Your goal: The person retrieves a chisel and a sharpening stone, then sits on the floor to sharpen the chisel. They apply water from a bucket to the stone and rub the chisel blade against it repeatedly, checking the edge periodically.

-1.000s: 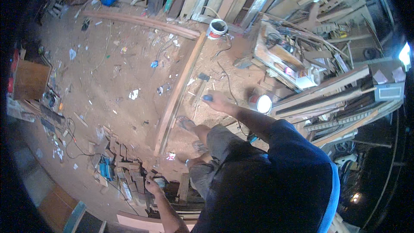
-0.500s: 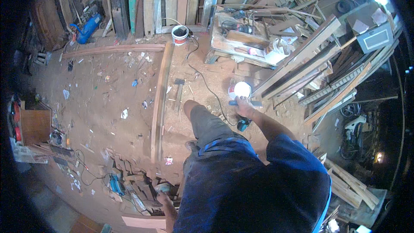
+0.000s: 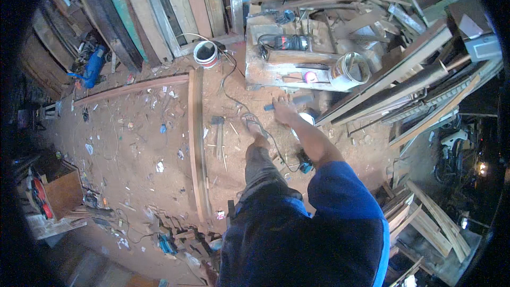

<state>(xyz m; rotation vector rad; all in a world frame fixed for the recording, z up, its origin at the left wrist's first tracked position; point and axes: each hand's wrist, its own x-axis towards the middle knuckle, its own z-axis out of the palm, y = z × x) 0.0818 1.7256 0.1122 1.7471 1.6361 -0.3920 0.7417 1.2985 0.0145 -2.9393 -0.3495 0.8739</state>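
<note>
a person in a dark blue shirt [image 3: 297, 234] is standing on a sandy floor [image 3: 122, 159], seen from above. the hands are being held well apart. at the lower edge, the left hand [image 3: 211, 275] is showing only as a sliver beside the shirt, so whether it is gripping anything cannot be told; a pale rounded object [image 3: 215, 244] is lying near it. to the right of the leg, a teal power tool [image 3: 305, 167] is resting on the floor. farther out, the right arm is reaching forward over a white bucket [image 3: 304, 124], partly hiding it. the right hand [image 3: 285, 110] is closing around a hand tool [image 3: 269, 107], whose blue end is poking out to the left while a blurred grey part is showing to the right; the tool is sitting between that bucket and a cluttered table [image 3: 257, 77]. to the left, a long wooden beam [image 3: 196, 143] is stretching across the floor. on the table, a pink round object [image 3: 310, 77] and a black-and-red power tool [image 3: 289, 42] are lying. beyond, tall planks [image 3: 186, 2] are leaning upright in a row.
</note>
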